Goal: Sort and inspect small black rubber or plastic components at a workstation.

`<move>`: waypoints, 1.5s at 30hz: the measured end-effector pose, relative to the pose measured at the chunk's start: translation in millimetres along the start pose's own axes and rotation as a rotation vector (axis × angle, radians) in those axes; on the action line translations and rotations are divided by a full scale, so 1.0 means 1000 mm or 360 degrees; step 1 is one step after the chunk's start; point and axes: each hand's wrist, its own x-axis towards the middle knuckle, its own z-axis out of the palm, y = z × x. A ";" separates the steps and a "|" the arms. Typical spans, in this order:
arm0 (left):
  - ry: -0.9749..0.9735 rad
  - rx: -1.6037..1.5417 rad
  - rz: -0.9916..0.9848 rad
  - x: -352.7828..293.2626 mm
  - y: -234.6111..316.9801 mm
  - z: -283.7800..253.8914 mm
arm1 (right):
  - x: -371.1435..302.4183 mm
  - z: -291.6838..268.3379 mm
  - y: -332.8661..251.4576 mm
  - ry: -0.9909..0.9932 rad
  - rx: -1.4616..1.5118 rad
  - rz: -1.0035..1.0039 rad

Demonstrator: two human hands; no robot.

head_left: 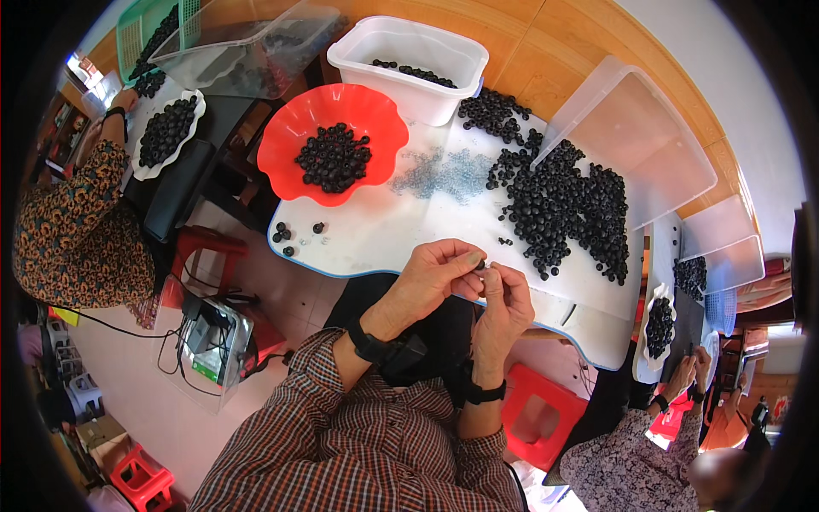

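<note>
My left hand (433, 275) and my right hand (503, 305) meet over the front edge of the white table (388, 235). A small black round piece (479, 265) is pinched in my left thumb and fingers. My right fingertips are closed right beside it; what they hold, if anything, is too small to make out. To the left stands a red scalloped bowl (281, 141) with many black round pieces inside. A large heap of the same pieces (559, 205) lies on the right of the table. Small clear bits (439, 175) are spread between bowl and heap.
Behind the bowl is a white tub (409, 38) partly filled with black pieces. A clear plastic bin (636, 141) lies tipped beside the heap. Several loose pieces (282, 232) sit at the left table edge. Red stools (537, 418) stand below. Other people work left and right.
</note>
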 end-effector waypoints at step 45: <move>0.0028 0.0255 0.0076 -0.004 0.000 -0.012 | -0.003 0.012 -0.011 -0.0193 0.0166 0.0162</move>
